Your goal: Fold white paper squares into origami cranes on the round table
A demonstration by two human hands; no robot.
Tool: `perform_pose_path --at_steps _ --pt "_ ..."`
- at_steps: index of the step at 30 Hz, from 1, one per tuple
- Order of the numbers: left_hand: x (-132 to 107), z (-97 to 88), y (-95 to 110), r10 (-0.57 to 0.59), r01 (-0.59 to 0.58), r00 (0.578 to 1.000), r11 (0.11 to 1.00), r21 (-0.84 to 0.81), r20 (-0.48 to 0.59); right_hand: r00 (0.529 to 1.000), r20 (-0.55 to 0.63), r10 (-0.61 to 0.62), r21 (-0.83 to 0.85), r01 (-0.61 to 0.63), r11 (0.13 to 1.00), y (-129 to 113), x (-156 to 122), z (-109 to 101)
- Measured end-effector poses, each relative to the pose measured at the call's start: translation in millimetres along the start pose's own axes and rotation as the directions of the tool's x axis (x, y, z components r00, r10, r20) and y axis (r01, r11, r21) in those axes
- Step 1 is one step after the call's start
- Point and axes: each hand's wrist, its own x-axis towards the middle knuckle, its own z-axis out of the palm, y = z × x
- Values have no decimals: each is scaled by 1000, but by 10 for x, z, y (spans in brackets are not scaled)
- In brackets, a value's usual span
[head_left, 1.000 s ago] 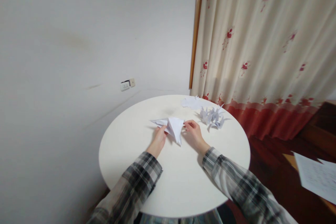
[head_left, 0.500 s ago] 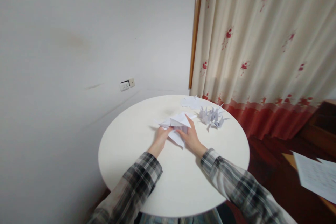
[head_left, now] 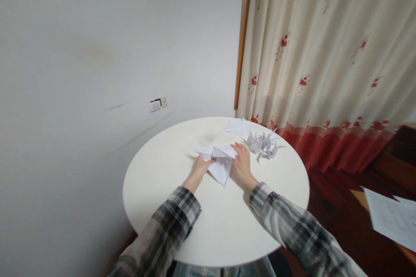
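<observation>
Head view: over the table [head_left: 152,194], the left hand [head_left: 197,171] pinches the folded paper [head_left: 222,172] at its left. The right hand [head_left: 241,165] has just moved its thumb off the front, fingers curled round the right edge, apparently steadying both sides.

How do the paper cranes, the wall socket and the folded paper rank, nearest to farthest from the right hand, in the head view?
1. Folded paper: touching the right hand, on its left side.
2. Paper cranes: clustered to the hand's right, slightly beyond.
3. Wall socket: far left, on the wall beyond the table.
</observation>
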Motion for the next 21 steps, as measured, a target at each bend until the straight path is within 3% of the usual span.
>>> perform_pose_path --at_steps 7,14,21 --pt "76 -131 -65 -3 3 1000 1000 10 15 998 -35 49 88 -46 995 34 45 -49" --pt "155 -222 -113 -49 47 997 998 -42 -55 966 -72 248 274 -220 936 42 104 -162" --pt "191 -314 -123 -86 82 984 996 -32 -153 945 -61 323 276 -295 915 135 97 -124"
